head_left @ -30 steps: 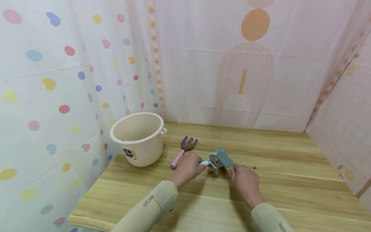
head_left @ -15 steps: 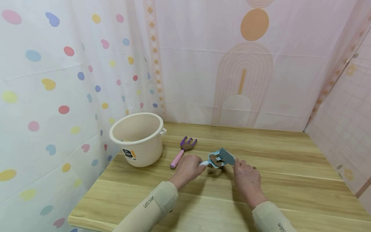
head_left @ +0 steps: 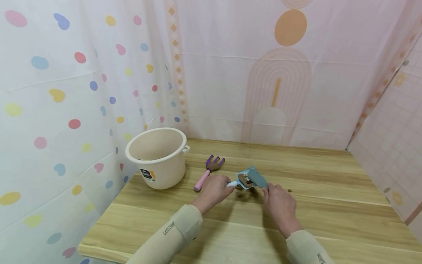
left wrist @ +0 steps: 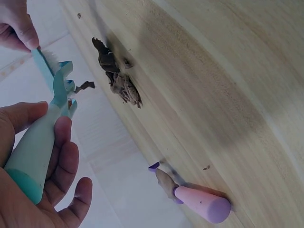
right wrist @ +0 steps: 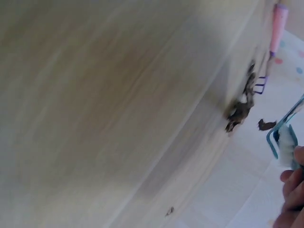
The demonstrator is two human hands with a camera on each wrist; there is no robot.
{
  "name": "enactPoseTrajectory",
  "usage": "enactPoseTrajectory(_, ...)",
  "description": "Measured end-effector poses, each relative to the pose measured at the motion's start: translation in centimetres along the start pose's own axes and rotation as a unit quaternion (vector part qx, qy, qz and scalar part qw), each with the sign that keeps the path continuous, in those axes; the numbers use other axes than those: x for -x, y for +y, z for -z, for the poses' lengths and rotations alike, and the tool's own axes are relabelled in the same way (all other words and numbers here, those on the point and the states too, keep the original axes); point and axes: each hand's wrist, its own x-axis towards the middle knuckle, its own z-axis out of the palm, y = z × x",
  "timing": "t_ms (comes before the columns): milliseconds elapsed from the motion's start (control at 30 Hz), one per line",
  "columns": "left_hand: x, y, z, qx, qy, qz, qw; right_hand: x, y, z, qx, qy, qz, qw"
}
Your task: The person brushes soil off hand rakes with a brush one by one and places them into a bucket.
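Observation:
My left hand [head_left: 213, 190] grips the pale handle [left wrist: 34, 151] of a small blue toy garden tool with a pronged head [head_left: 244, 179], smeared brown. The fingers of my right hand [head_left: 281, 203] pinch a flat blue brush [head_left: 258, 179], whose white bristles [right wrist: 286, 145] lie against or close to that head. Both are held above the tabletop. In the left wrist view a dark scrap of dirt [left wrist: 85, 86] hangs just off the prongs, and a heap of brown dirt [left wrist: 124, 88] lies below on the wood.
A toy hand rake [head_left: 215, 164] with purple tines and a pink handle lies left of the work, its head browned. Beyond it stands a cream bucket [head_left: 166, 172]. Small crumbs [head_left: 289, 190] dot the wooden table [head_left: 329, 220]; patterned curtains [head_left: 214, 91] hang behind.
The brush has swung over the tool's head, away from it with its back tilting, then over it again. My right hand shifted slightly with it; the left hand has barely moved.

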Motion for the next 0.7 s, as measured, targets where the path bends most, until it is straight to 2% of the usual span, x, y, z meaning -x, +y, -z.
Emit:
enactPoseTrajectory(133, -0.1, 0.0, 0.1, 0.005, -0.008, 0.006, 0.9999, 0.1, 0.4, 0.0, 0.025, 0.052, 0.02, 0.998)
enactPoseTrajectory(233, -0.1, -0.1, 0.1, 0.014, -0.012, 0.011, 0.9998, -0.2, 0.4, 0.4, 0.013, 0.061, 0.01, 0.998)
enactPoseTrajectory(433, -0.1, -0.3, 0.1, 0.021, -0.009, 0.017, 0.9996, -0.5, -0.3, 1.4, -0.05, -0.012, -0.029, 0.998)
enactPoseTrajectory(700, -0.2, -0.3, 0.1, 0.029, -0.005, 0.023, 0.9993, 0.2, -1.3, 0.7, -0.073, -0.046, -0.034, 0.996)
